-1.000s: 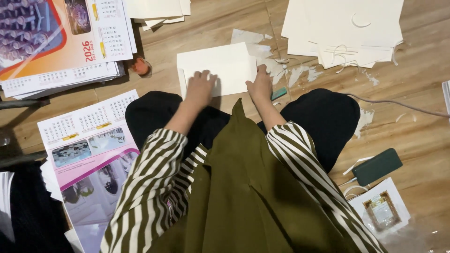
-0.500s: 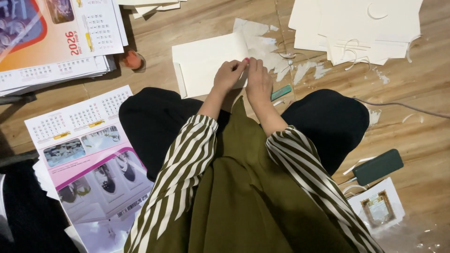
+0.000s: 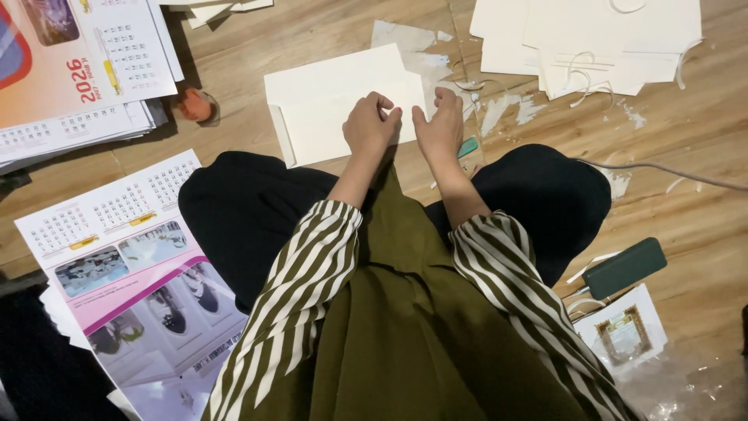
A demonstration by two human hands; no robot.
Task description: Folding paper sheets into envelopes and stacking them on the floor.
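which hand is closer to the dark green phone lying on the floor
Right. The right hand is up-left of the phone, on the cream sheet; the left hand is farther left.

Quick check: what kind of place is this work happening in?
Likely a home or small workshop floor used for paper craft: the person sits on a wooden floor, with stacked cream card sheets, printed calendar sheets and paper scraps around.

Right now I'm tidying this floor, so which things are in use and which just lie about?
In use: cream sheet, left hand, right hand.

Lying about: calendar page, calendar stack, cream sheet pile, dark phone, small framed picture, paper scraps.
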